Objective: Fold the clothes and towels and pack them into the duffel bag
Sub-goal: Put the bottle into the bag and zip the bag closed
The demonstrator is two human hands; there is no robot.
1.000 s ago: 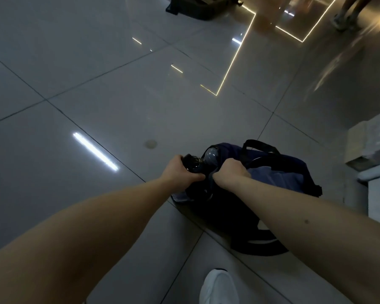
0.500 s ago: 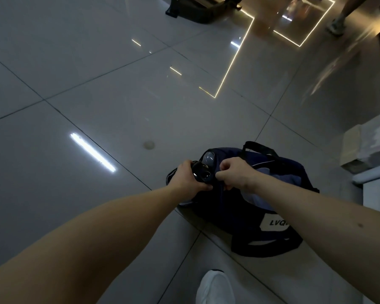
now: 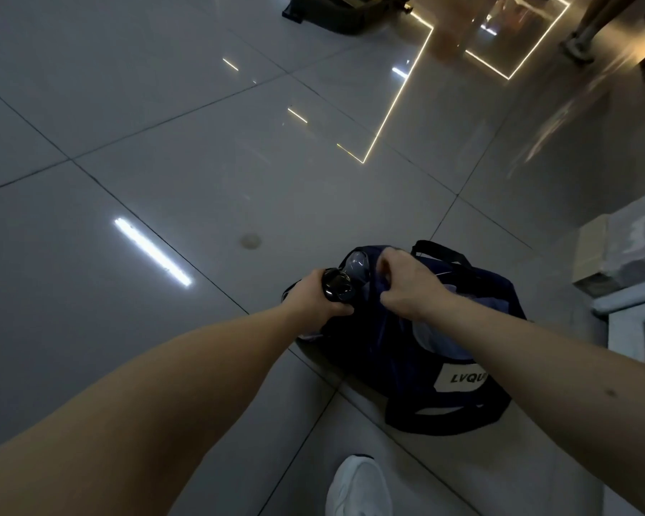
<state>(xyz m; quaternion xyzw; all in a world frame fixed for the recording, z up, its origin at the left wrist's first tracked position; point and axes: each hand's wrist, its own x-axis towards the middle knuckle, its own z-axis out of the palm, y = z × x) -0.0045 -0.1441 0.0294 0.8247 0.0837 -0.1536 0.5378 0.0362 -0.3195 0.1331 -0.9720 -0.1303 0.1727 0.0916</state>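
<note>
Navy fabric slumped on the glossy grey tiled floor [image 3: 202, 180], low and right of centre: duffel bag [image 3: 399, 366], with a white label [image 3: 462, 378] reading "LVQU" on the near side, one black strap [image 3: 440, 253] arched over the far edge, another looped flat on the tiles nearest the camera. Pale blue cloth [image 3: 444, 344] showing through the open top, partly hidden behind the right forearm. Hands apart, both busy at the bag's left end. Left hand [image 3: 313, 297] wrapped around a shiny black round object [image 3: 337, 286], held right against the bag's end; hard to tell what kind of thing. Right hand [image 3: 406, 284] just beside it, fingers curled, pinching a fold of the navy fabric at the top opening. White shoe [image 3: 358, 489] at the bottom edge, near the bag but not touching.
</note>
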